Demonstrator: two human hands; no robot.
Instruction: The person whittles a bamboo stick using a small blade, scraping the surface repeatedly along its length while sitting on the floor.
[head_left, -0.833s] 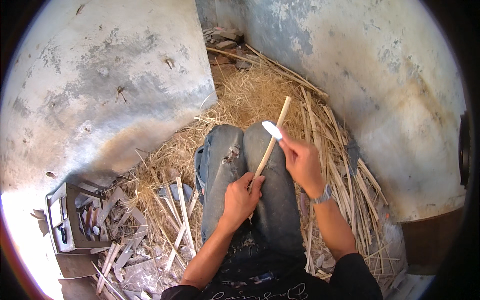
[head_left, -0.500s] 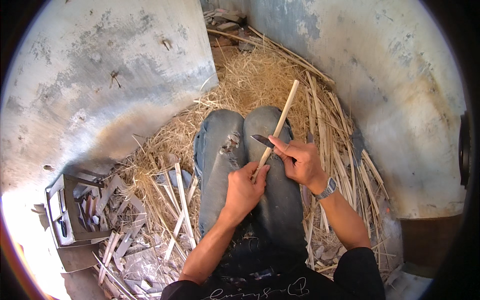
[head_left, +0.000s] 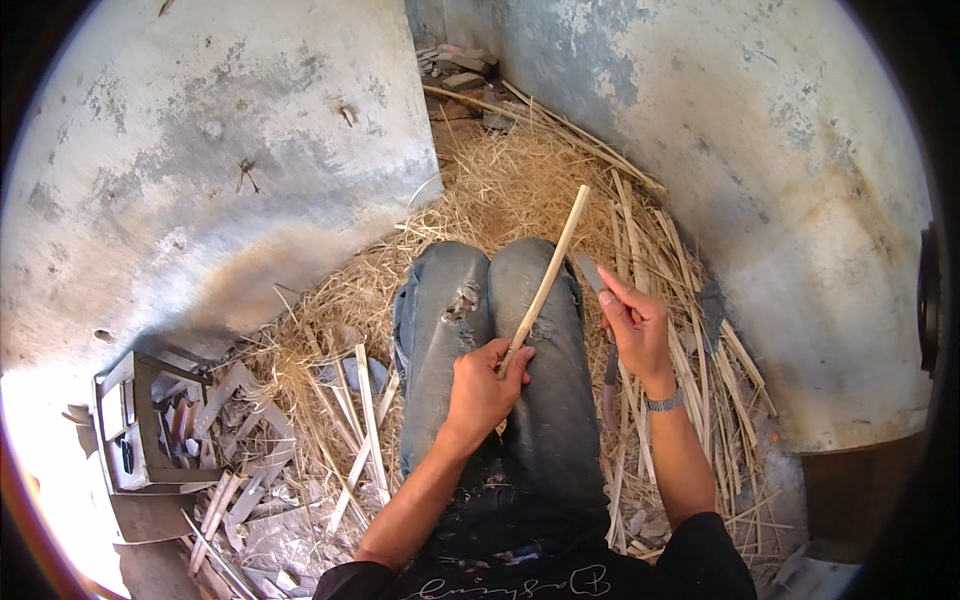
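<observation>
A pale split strip of wood or bamboo point(head_left: 556, 258) slants up and to the right across my lap. Its lower end is gripped by my left hand point(head_left: 483, 388), fingers wrapped round it above my thighs. My right hand point(head_left: 640, 335) is closed on a knife point(head_left: 590, 272), whose blade points up and left, just right of the strip and apart from it. The knife's handle is mostly hidden in my fingers. Beneath the strip are my knees in worn, torn jeans point(head_left: 440, 300).
Curly shavings point(head_left: 520, 170) cover the floor beyond my knees. Several long pale strips point(head_left: 695, 340) lie along the right wall point(head_left: 800, 200). At the left stand a small wooden frame box point(head_left: 150, 420) and scattered scraps point(head_left: 260, 480). A pale wall panel point(head_left: 300, 130) rises behind them.
The knife has come away from the strip, as my right hand moved right and its blade turned upward. My left hand still grips the strip's lower end.
</observation>
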